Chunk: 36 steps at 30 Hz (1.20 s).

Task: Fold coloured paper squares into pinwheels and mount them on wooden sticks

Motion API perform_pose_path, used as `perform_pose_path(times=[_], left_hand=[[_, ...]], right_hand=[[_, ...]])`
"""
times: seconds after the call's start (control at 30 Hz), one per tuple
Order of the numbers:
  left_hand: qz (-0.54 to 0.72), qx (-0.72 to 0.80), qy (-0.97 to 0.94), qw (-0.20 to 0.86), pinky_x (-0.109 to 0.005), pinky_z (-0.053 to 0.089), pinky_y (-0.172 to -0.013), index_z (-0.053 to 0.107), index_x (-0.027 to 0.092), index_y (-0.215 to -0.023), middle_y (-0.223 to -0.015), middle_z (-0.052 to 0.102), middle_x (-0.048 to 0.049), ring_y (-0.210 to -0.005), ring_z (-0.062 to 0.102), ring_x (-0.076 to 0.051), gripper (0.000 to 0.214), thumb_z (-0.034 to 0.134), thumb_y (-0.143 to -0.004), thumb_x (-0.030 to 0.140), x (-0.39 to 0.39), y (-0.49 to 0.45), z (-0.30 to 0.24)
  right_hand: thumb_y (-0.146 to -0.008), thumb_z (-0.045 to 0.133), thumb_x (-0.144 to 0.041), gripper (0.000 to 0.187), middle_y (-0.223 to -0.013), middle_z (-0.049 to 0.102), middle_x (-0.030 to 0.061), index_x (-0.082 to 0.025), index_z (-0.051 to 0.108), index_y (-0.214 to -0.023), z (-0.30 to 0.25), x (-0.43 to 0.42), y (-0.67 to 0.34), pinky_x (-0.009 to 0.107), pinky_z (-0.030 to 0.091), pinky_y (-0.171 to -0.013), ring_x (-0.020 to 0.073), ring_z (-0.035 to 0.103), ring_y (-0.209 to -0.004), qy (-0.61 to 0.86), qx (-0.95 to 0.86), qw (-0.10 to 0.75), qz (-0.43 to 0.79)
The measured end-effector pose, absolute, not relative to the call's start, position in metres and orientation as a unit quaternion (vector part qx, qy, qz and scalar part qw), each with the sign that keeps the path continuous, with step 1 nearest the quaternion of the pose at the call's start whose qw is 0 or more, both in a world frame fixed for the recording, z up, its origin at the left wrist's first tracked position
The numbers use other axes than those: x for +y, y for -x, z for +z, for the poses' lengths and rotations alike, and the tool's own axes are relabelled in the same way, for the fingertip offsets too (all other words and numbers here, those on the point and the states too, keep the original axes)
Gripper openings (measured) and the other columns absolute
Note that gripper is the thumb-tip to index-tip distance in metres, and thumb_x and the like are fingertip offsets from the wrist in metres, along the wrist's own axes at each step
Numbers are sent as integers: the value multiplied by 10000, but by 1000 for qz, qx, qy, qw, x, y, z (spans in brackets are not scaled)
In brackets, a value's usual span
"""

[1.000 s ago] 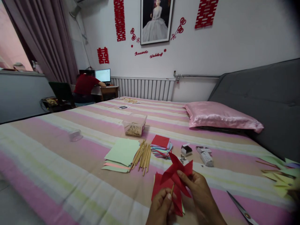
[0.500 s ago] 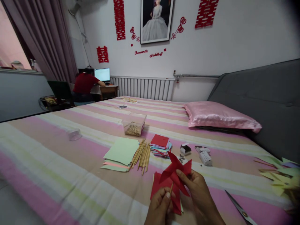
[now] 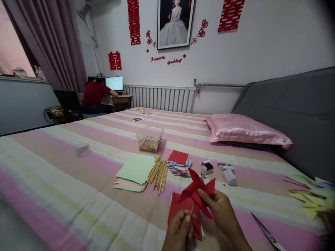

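A red paper pinwheel (image 3: 196, 191) is held up just over the striped bed (image 3: 65, 181), near its front edge. My right hand (image 3: 222, 218) pinches the pinwheel's folded centre with thumb and fingers. My left hand (image 3: 180, 232) is closed round a thin wooden stick (image 3: 192, 211) that points up at the back of the pinwheel. Under both hands lies a flat red paper sheet (image 3: 176, 209).
Beyond my hands lie a stack of pale green and pink sheets (image 3: 136, 169), a bundle of wooden sticks (image 3: 159, 171), a pile of small coloured squares (image 3: 179, 162), a clear tub of sticks (image 3: 150, 138), a small box (image 3: 207, 166) and scissors (image 3: 267, 233). A person in red (image 3: 95, 93) sits at a far desk.
Almost nothing has changed: my hands and the pinwheel stay in the same place, with only a slight shift of the view.
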State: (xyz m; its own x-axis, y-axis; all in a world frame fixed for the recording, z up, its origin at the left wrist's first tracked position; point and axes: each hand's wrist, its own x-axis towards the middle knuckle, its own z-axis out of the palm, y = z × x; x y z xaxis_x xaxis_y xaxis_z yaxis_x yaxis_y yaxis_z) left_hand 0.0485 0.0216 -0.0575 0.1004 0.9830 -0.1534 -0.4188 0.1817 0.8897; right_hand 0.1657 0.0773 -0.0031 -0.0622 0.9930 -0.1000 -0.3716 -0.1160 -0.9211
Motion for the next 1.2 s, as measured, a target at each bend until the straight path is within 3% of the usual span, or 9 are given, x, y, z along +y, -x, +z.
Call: perform_pose_path(times=[0.33, 0.53, 0.87, 1.03, 1.13, 1.2], left_hand=[[548, 389, -396, 626, -232, 239, -510, 591, 117, -792, -447, 438, 46, -453, 387, -83, 456, 584, -705, 565, 22, -49, -57], [541, 392, -382, 639, -229, 183, -469, 543, 149, -721, -429, 417, 63, -398, 288, -61, 416, 594, -698, 561, 21, -50, -55], [552, 397, -391, 620, -229, 198, -479, 534, 143, -718, -442, 419, 55, -422, 319, -68, 435, 559, -717, 577, 21, -51, -57], [576, 405, -372, 604, -224, 186, -447, 550, 145, -714, -404, 389, 67, -387, 292, -64, 476, 577, -669, 618, 24, -50, -61], [583, 409, -370, 597, -219, 179, -438, 548, 149, -694, -405, 394, 65, -381, 285, -57, 467, 586, -664, 614, 25, -49, -64], [578, 411, -367, 602, -217, 170, -429, 545, 154, -693, -410, 404, 64, -372, 280, -52, 457, 592, -663, 608, 26, -50, -66]], right_hand=[[-551, 799, -335, 302, -635, 690, 38, -112, 662, -702, -7, 80, -168, 223, 462, -536, 142, 594, -556, 421, -362, 549, 625], [-581, 786, -323, 286, -646, 691, 35, -108, 664, -726, -7, 79, -167, 224, 470, -547, 138, 596, -562, 412, -363, 551, 629], [-600, 766, -359, 316, -663, 684, 33, -122, 639, -765, -10, 80, -167, 245, 465, -552, 156, 602, -572, 419, -379, 541, 623], [-651, 670, -507, 545, -957, 677, 99, -150, 583, -1054, 0, 79, -173, 294, 473, -645, 239, 624, -823, 465, -436, 578, 509], [-730, 566, -541, 626, -1266, 523, 101, -200, 452, -1242, 4, 82, -181, 339, 398, -889, 257, 476, -1154, 484, -457, 653, 361], [-779, 514, -522, 616, -1357, 432, 86, -219, 388, -1301, 2, 86, -188, 363, 299, -991, 247, 371, -1252, 492, -473, 660, 315]])
